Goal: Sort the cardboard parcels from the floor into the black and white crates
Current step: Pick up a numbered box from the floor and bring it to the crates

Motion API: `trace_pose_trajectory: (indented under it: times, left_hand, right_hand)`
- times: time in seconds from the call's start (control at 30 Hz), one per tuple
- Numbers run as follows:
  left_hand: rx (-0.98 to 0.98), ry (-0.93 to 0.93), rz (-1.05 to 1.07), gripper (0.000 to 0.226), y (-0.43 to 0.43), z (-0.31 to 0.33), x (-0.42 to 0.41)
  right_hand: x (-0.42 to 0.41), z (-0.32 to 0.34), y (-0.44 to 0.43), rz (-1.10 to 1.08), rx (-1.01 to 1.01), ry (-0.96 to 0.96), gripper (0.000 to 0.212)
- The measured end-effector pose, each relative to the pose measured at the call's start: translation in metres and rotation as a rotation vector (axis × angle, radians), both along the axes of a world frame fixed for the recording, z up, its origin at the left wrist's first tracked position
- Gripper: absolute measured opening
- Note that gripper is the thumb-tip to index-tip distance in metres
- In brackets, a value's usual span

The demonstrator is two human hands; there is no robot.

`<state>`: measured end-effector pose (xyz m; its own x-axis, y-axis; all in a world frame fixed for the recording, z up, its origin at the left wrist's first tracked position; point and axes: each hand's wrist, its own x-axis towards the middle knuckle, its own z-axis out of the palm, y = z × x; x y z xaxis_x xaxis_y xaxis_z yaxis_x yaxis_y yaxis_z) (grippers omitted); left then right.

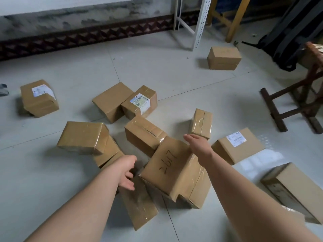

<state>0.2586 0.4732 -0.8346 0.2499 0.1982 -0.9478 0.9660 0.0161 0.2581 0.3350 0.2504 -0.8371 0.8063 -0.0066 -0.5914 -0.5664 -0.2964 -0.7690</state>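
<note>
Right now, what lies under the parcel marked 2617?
The marked parcel rests on a flat taped parcel and, it seems, another parcel at its right. Anything beneath its middle is covered.

Two bare forearms and bare hands of one person. The left forearm [83, 203] and left hand [127, 172] show to the left of the parcel marked in black pen [167, 165]. The right forearm [244, 187] and right hand [198, 144] show to its right. Both arms are uncovered along their whole visible length, wrists included.
</note>
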Motion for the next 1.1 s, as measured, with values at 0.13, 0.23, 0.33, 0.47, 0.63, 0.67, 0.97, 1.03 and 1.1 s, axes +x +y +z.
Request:
trace_pose_trajectory:
  times: [0.13, 0.23, 0.33, 0.47, 0.63, 0.67, 0.97, 1.03, 1.1]
  left_hand:
    - [-0.118, -0.066, 0.122, 0.052, -0.010, -0.022, -0.004]
    - [-0.045, -0.206, 0.160, 0.038, -0.025, -0.018, -0.004]
    - [0.044, -0.387, 0.210, 0.010, -0.031, -0.012, 0.008]
    - [0.029, -0.594, 0.318, 0.015, -0.046, -0.003, 0.029]
    - [-0.025, -0.658, 0.195, 0.023, -0.086, -0.008, 0.030]
    - [-0.045, -0.651, 0.170, 0.029, -0.093, -0.008, 0.028]
    - [0.026, -0.646, 0.116, 0.028, -0.122, -0.030, 0.011]
    - [0.045, -0.645, 0.081, 0.032, -0.124, -0.035, 0.007]
    - [0.049, -0.637, 0.065, 0.036, -0.126, -0.041, 0.005]
  right_hand:
    - [-0.008, -0.022, -0.004, 0.040, -0.018, 0.021, 0.036]
    - [-0.016, -0.025, -0.014, 0.036, 0.006, -0.020, 0.032]
    - [-0.011, -0.011, -0.032, -0.029, 0.027, -0.062, 0.034]
    - [-0.006, 0.011, -0.061, -0.089, 0.016, -0.158, 0.035]
    - [-0.027, 0.011, -0.094, -0.168, 0.102, -0.083, 0.028]
    - [-0.032, 0.008, -0.102, -0.192, 0.115, -0.070, 0.027]
    - [-0.070, -0.022, -0.141, -0.345, 0.181, 0.083, 0.020]
    - [-0.077, -0.028, -0.141, -0.350, 0.216, 0.110, 0.027]
    - [-0.082, -0.034, -0.140, -0.365, 0.248, 0.119, 0.028]
